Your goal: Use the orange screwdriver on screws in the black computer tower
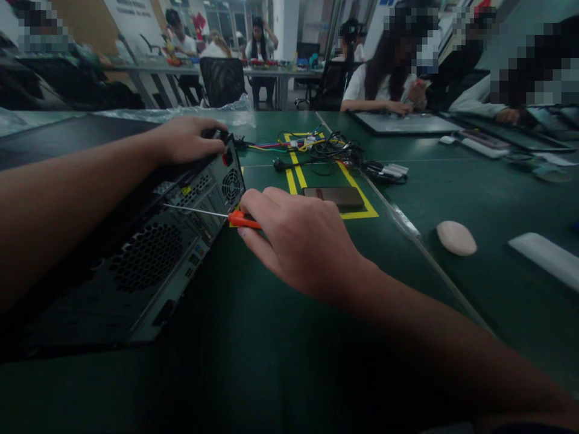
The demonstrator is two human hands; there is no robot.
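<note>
A black computer case (pixel 149 295) lies on the green table at the left, its back panel with vents, ports and a fan grille turned toward the right. My left hand (pixel 192 140) rests on the case's top edge at the far corner, fingers bent over it. In my right hand (pixel 298 241) is a screwdriver (pixel 239 219) with an orange handle, gripped between thumb and fingers. Its long thin shaft points left, and the tip is at the upper edge of the back panel. Whether the tip sits in a screw is too small to tell.
Behind my right hand lie a bundle of black cables (pixel 332 147), yellow tape marks (pixel 371 211) and a dark flat box (pixel 339 198). A white mouse (pixel 456 237) and a white bar (pixel 545 256) are at the right. Co-workers sit across the table near flat panels (pixel 402 122).
</note>
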